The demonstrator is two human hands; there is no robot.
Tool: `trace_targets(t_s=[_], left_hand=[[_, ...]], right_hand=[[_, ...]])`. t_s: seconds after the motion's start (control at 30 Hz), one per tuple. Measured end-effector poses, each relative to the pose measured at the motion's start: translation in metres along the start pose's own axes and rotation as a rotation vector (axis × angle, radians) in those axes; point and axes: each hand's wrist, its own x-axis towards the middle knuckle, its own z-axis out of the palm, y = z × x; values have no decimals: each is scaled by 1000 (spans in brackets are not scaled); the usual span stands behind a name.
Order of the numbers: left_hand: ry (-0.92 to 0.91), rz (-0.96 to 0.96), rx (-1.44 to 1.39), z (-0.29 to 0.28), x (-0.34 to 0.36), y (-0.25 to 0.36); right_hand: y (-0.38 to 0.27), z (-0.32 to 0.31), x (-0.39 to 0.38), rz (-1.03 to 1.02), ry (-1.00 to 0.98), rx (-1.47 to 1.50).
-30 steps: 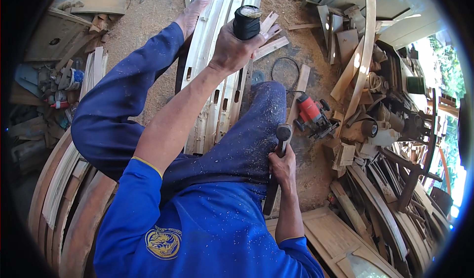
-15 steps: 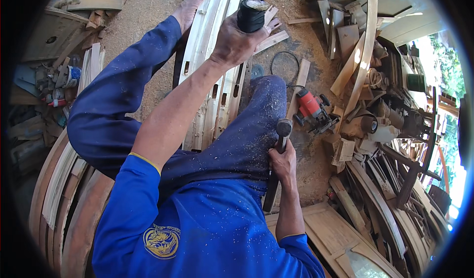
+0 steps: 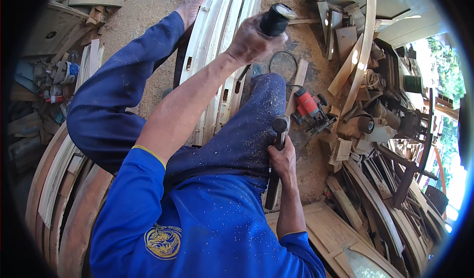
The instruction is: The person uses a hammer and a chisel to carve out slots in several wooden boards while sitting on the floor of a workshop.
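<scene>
My left hand (image 3: 249, 42) is wrapped round a chisel (image 3: 272, 23) with a thick black-bound handle and a pale, frayed top. Its blade is hidden under the hand. Below and left of it lie long, pale, slightly curved wooden pieces (image 3: 213, 46) with slots cut in them, and my forearm crosses over these. Close to my thigh my right hand (image 3: 283, 160) grips a hammer (image 3: 280, 125) by its dark handle, just under the head. The hammer head points up and away from me, beside my knee.
A red router (image 3: 308, 105) with a black cord rests on the sawdust-covered floor (image 3: 143, 11) right of my knee. Stacked curved boards (image 3: 81, 219) lie at lower left. Offcuts and timber (image 3: 375, 189) crowd the right side. A wooden panel (image 3: 321, 223) lies near my right elbow.
My left hand has shifted to the right with the chisel, away from the slotted pieces, and the handle now tilts rightward. My right hand keeps the hammer at nearly the same place.
</scene>
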Motion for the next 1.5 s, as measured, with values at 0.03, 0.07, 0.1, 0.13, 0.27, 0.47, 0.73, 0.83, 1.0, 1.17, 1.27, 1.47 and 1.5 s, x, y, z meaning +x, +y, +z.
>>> trace_targets(t_s=[0.03, 0.07, 0.1, 0.13, 0.27, 0.47, 0.73, 0.83, 1.0, 1.17, 1.27, 1.47, 1.5], left_hand=[[61, 48, 8, -2, -1, -1], [123, 96, 16, -4, -2, -2], [123, 70, 57, -8, -3, -4], [123, 44, 98, -13, -5, -6], [128, -56, -94, -16, -9, -2], [30, 44, 34, -6, -13, 1], [50, 117, 15, 7, -32, 14], [65, 136, 5, 4, -43, 17], [37, 263, -61, 9, -50, 25], [22, 311, -4, 7, -59, 18], [-25, 235, -44, -9, -57, 21], [-139, 171, 24, 4, -53, 31], [-106, 174, 40, -1, -57, 28]], right_hand=[[-3, -1, -1, -7, 0, -23], [-5, -1, -1, -15, -1, -45], [-8, -2, -1, -25, 1, -66], [-8, -3, -1, -32, -5, -52], [-18, -4, -4, -43, -31, -44], [-24, 1, -9, -141, 5, -89], [-100, -58, -26, -462, 286, -143], [-176, -104, -63, -545, 502, 270], [-211, -144, -71, -1029, 564, -19], [-217, -73, -34, -883, 347, -698], [-249, -130, -71, -977, 543, -571], [-243, -179, -99, -1131, 845, -392], [-227, -137, -76, -973, 768, -569]])
